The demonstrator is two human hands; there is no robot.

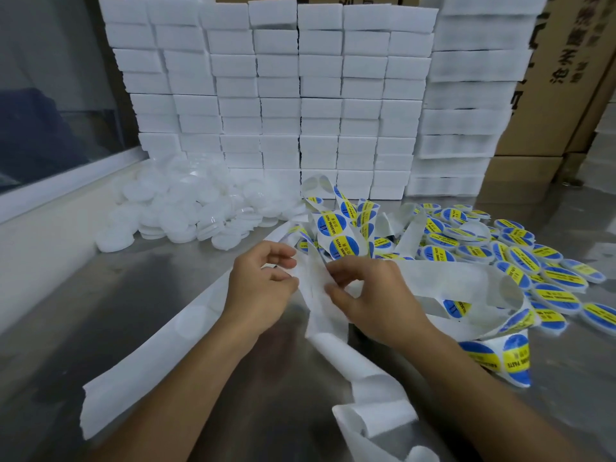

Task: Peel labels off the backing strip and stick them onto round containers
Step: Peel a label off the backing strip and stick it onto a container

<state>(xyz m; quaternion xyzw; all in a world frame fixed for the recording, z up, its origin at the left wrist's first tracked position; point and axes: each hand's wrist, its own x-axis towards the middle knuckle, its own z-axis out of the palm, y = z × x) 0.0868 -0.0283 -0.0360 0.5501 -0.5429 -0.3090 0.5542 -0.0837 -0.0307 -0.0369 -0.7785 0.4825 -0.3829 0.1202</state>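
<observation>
While you are working at the steel table (100,328), a wall of white foam blocks (283,95) is filling the upper middle of the frame, with cardboard boxes (550,95) standing at the upper right and a glass panel (50,95) running along the upper left. Below the blocks, left of centre, a heap of plain white containers (186,211) is lying on the table. At the right of the frame, a spread of labelled containers (533,265) is lying with blue-and-yellow tops showing.

Your backing strip (160,345) is trailing from the lower left up to the centre, then looping toward the right and bottom edges. Most of it near you is lying bare and white. Round blue-and-yellow labels (336,235) are sitting on the part curling above your hands, and more are showing on the loop at lower right.

Your left hand (263,288) is pinching the strip at centre frame, fingers curled. Your right hand (373,295) is just beside it, thumb and curled fingers gripping the same strip, the two hands nearly touching.
</observation>
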